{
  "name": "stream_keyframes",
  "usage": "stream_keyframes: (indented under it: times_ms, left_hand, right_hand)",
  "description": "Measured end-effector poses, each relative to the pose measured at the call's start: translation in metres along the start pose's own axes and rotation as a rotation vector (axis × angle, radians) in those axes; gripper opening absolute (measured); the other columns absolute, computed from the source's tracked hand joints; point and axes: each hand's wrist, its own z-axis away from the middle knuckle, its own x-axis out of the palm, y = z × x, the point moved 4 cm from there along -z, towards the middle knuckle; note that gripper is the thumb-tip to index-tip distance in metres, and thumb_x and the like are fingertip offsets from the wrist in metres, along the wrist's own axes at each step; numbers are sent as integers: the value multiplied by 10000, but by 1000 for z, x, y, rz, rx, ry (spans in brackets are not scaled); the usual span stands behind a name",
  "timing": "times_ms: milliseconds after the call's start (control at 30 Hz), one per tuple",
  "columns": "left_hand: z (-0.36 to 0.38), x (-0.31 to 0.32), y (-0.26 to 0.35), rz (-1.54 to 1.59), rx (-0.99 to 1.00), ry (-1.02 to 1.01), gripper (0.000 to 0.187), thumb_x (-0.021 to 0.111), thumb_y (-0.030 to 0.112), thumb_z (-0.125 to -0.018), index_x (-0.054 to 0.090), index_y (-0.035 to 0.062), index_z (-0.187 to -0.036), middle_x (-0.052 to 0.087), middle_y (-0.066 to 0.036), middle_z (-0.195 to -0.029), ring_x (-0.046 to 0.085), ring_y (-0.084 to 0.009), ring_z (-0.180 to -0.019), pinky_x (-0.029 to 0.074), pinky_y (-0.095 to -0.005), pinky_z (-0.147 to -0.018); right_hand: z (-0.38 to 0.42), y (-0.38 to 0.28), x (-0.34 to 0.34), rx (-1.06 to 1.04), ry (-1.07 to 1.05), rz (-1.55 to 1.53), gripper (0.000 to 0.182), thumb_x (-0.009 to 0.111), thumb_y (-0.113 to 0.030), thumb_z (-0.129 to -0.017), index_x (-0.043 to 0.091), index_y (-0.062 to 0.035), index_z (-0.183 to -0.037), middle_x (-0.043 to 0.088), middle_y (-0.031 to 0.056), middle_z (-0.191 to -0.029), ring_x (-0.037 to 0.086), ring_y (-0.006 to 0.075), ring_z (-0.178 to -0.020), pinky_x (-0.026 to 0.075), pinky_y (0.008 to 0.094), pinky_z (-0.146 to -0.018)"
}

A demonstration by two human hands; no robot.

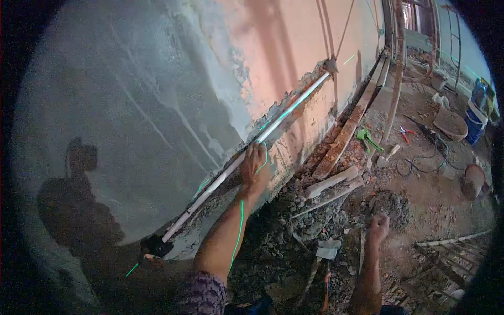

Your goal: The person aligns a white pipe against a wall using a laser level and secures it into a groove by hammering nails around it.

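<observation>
A long white plastic pipe (295, 106) lies slanted in a rough channel cut into the wall. My left hand (255, 160) is closed around the pipe near its middle, with the arm stretched out. At the pipe's lower end is a dark hole (155, 245) in the plaster; the upper end meets a broken patch (329, 65) of wall. My right hand (379, 228) hangs low over a dark heap of mortar (388, 207), curled into a fist. Whatever may be inside that fist is hidden.
Rubble and wooden planks (346, 134) line the wall's foot. On the floor lie a green tool (367, 138), red-handled pliers (405, 134), a trowel (388, 156), a black cable (420, 167) and a hammer-like tool (328, 249). A blue bucket (475, 123) and a ladder-like frame (457, 257) stand right.
</observation>
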Motion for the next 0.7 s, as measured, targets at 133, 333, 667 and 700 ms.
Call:
stream_keyframes:
  times_ms: [133, 333, 667, 700]
  left_hand:
    - [0, -3, -2, -64, 28, 10, 406, 509, 58, -844, 527, -84, -1223, 552, -276, -1230, 545, -393, -1123, 460, -431, -968]
    - [6, 35, -18, -237, 166, -72, 451, 500, 69, -832, 496, -75, -1259, 538, -245, -1266, 527, -351, -1160, 414, -381, -1015]
    - [-7, -2, -25, 133, -38, -278, 462, 551, -32, -758, 550, 28, -1216, 584, -174, -1217, 569, -333, -1107, 502, -431, -889]
    - [-6, -1, -27, 129, -36, -283, 462, 551, -32, -758, 550, 28, -1216, 584, -174, -1217, 569, -333, -1107, 502, -431, -889]
  right_hand:
    - [4, -176, 34, 30, -312, -396, 112, 648, -124, -867, 617, -19, -845, 653, 84, -808, 615, 201, -711, 497, 337, -682]
    - [13, -338, 139, -267, -406, -742, 100, 663, -76, -845, 602, -3, -814, 622, 71, -716, 582, 128, -633, 490, 285, -584]
    - [26, -399, 242, -402, -565, -571, 142, 635, -153, -800, 623, -12, -816, 651, 181, -730, 651, 322, -681, 504, 421, -643]
    - [30, -402, 242, -453, -569, -425, 109, 652, -109, -797, 629, -2, -800, 663, 170, -727, 667, 294, -691, 512, 389, -642]
